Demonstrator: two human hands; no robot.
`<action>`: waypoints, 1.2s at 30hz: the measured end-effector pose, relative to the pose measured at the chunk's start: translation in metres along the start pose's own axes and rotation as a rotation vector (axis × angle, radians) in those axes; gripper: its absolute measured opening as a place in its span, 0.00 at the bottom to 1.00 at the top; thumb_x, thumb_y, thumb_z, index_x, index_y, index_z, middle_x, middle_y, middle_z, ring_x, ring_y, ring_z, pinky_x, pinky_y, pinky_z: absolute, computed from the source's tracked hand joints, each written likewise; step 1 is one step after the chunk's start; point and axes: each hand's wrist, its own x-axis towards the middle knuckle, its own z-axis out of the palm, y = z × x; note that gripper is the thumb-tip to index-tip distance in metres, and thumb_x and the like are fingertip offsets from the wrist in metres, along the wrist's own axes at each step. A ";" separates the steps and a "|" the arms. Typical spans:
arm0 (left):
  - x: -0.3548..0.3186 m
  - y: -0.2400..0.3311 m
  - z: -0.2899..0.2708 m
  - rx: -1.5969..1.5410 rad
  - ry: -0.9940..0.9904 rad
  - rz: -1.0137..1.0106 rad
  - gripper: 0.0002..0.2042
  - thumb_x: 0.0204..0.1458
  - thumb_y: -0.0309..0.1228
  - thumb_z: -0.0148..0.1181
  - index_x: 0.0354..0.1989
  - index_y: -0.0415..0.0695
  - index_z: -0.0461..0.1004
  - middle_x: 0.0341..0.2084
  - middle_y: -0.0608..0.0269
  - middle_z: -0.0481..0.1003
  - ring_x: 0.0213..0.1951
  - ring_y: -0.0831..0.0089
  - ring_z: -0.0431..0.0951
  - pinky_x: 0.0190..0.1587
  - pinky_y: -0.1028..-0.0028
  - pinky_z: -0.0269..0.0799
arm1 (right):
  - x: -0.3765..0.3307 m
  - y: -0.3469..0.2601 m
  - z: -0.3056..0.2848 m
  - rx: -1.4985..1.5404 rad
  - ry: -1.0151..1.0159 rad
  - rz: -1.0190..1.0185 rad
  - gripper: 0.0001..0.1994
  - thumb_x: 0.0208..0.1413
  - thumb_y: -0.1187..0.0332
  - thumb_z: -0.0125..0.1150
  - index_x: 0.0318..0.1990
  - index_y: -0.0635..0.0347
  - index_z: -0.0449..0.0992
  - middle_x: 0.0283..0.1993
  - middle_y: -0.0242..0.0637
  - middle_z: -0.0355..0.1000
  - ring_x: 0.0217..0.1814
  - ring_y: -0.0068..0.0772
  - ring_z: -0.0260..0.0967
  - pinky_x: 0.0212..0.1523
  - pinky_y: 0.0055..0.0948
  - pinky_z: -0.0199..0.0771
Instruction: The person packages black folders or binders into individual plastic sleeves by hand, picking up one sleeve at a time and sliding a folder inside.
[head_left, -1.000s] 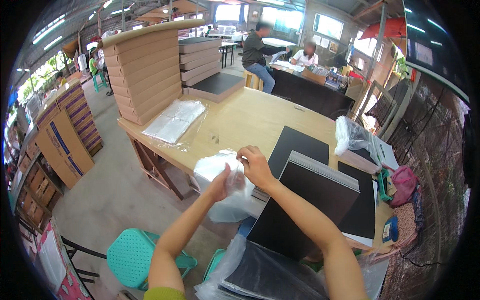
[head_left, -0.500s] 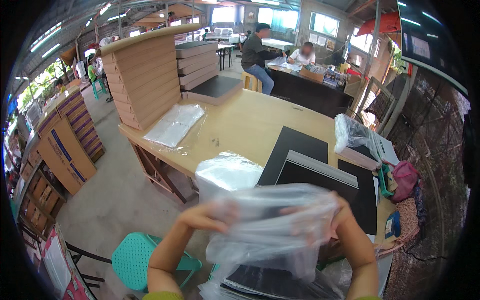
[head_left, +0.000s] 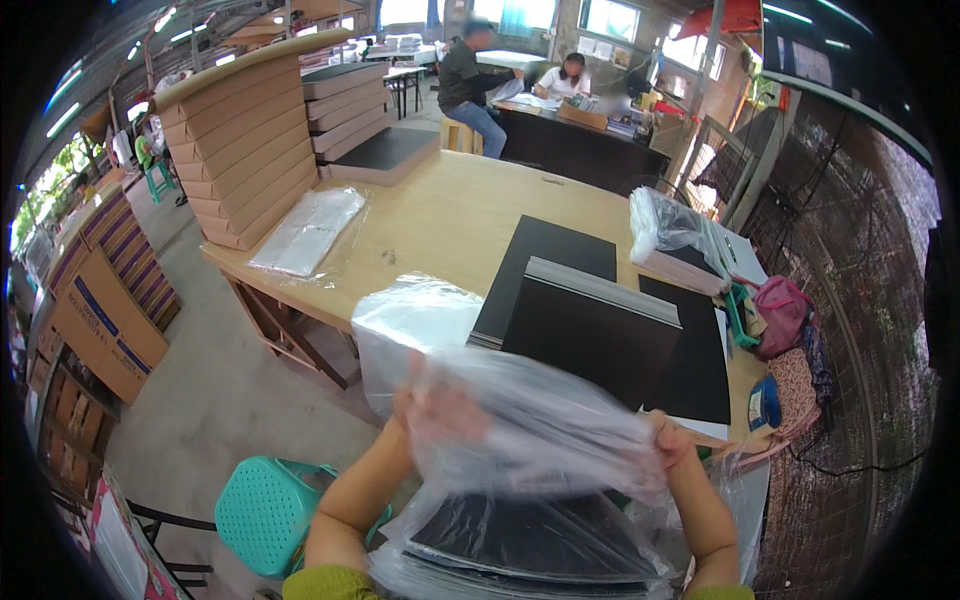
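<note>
A clear plastic bag (head_left: 540,410) is stretched between my two hands, blurred by motion. My left hand (head_left: 440,405) is closed on its left end, fingers smeared and partly behind the film. My right hand (head_left: 672,442) grips the bag's right end. Below the bag, close to me, lies a stack of black sheets in clear plastic (head_left: 530,535). Just beyond, a block of black boards with pale edges (head_left: 595,325) rests on the table, on top of other black sheets. A pile of clear plastic bags (head_left: 415,315) overhangs the table's near edge, beyond my left hand.
Tall brown wrapped bundles (head_left: 240,150) and grey-edged black stacks (head_left: 385,155) stand on the table (head_left: 450,205) at the far left. A green stool (head_left: 265,515) is at my left. A pink pouch (head_left: 785,315) lies on the right. Two people sit farther back.
The bag has been pulled wider and lower, with my left hand higher and farther left. More of the black stack below shows. The whole view has shifted a little.
</note>
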 end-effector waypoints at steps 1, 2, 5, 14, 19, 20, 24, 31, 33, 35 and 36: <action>0.011 0.015 0.038 -0.184 -0.209 0.103 0.26 0.58 0.55 0.42 0.52 0.48 0.69 0.19 0.67 0.71 0.24 0.72 0.73 0.30 0.66 0.69 | 0.016 0.008 0.022 0.015 -0.096 -0.030 0.06 0.39 0.74 0.63 0.25 0.68 0.75 0.28 0.41 0.74 0.33 0.34 0.73 0.32 0.30 0.74; 0.018 0.018 0.054 -0.275 -0.354 0.191 0.26 0.59 0.55 0.40 0.55 0.50 0.67 0.17 0.68 0.69 0.21 0.73 0.71 0.27 0.67 0.67 | 0.023 0.013 0.033 0.042 -0.117 -0.021 0.06 0.39 0.74 0.63 0.25 0.68 0.75 0.28 0.40 0.74 0.33 0.33 0.73 0.32 0.30 0.74; 0.047 0.012 0.075 -0.412 -0.699 0.327 0.26 0.60 0.54 0.37 0.63 0.55 0.59 0.14 0.73 0.65 0.14 0.78 0.66 0.21 0.71 0.62 | 0.022 0.025 0.041 0.103 -0.049 0.003 0.05 0.39 0.75 0.62 0.24 0.67 0.74 0.27 0.40 0.73 0.32 0.32 0.72 0.32 0.29 0.73; 0.036 0.050 0.025 -0.070 -0.208 0.024 0.24 0.58 0.50 0.47 0.50 0.41 0.67 0.21 0.64 0.72 0.18 0.78 0.71 0.20 0.77 0.67 | -0.016 0.020 0.052 0.155 0.283 -0.144 0.03 0.39 0.77 0.60 0.22 0.64 0.73 0.25 0.38 0.72 0.29 0.30 0.69 0.33 0.27 0.72; 0.038 0.048 0.055 0.957 0.107 -0.022 0.08 0.42 0.28 0.62 0.28 0.38 0.71 0.17 0.66 0.69 0.19 0.80 0.68 0.22 0.79 0.63 | -0.026 -0.008 0.042 -0.114 0.550 -0.521 0.04 0.39 0.78 0.58 0.20 0.61 0.70 0.22 0.35 0.69 0.24 0.26 0.65 0.32 0.25 0.70; 0.047 0.043 0.057 1.182 0.238 0.148 0.08 0.43 0.28 0.61 0.28 0.38 0.71 0.16 0.65 0.68 0.20 0.80 0.68 0.22 0.79 0.63 | -0.019 -0.009 0.038 -0.220 0.592 -0.618 0.05 0.39 0.78 0.57 0.19 0.59 0.68 0.20 0.34 0.66 0.21 0.24 0.62 0.31 0.24 0.69; 0.079 0.046 0.070 1.620 0.472 0.473 0.08 0.47 0.30 0.59 0.30 0.38 0.71 0.17 0.65 0.67 0.22 0.81 0.66 0.24 0.78 0.61 | 0.017 -0.035 0.035 -0.114 0.657 -0.728 0.10 0.34 0.81 0.53 0.17 0.55 0.59 0.15 0.26 0.56 0.16 0.18 0.54 0.31 0.30 0.73; 0.086 0.072 0.053 0.900 0.047 -0.006 0.07 0.43 0.31 0.62 0.27 0.43 0.72 0.22 0.74 0.69 0.27 0.86 0.66 0.28 0.83 0.58 | 0.023 -0.053 0.023 -0.497 0.867 -0.644 0.13 0.38 0.83 0.51 0.14 0.55 0.58 0.12 0.24 0.55 0.12 0.15 0.50 0.19 0.20 0.63; 0.102 0.062 0.057 1.485 0.462 0.244 0.09 0.43 0.30 0.61 0.33 0.44 0.72 0.21 0.66 0.70 0.25 0.76 0.71 0.29 0.77 0.63 | 0.046 -0.046 0.024 -1.055 1.088 -0.781 0.03 0.42 0.80 0.55 0.24 0.62 0.69 0.23 0.31 0.62 0.24 0.20 0.58 0.27 0.20 0.63; 0.109 0.057 0.066 2.053 0.691 0.687 0.25 0.41 0.28 0.63 0.52 0.53 0.70 0.29 0.56 0.68 0.24 0.62 0.72 0.25 0.69 0.68 | 0.065 -0.055 0.031 -1.464 1.254 -0.793 0.12 0.44 0.77 0.58 0.39 0.60 0.76 0.34 0.35 0.63 0.34 0.26 0.60 0.35 0.22 0.63; 0.106 0.058 0.063 2.156 0.663 0.615 0.27 0.42 0.30 0.64 0.55 0.55 0.68 0.32 0.57 0.67 0.23 0.62 0.72 0.25 0.68 0.68 | 0.067 -0.057 0.035 -1.624 1.336 -0.693 0.18 0.45 0.76 0.59 0.47 0.56 0.77 0.39 0.37 0.62 0.38 0.29 0.60 0.39 0.24 0.64</action>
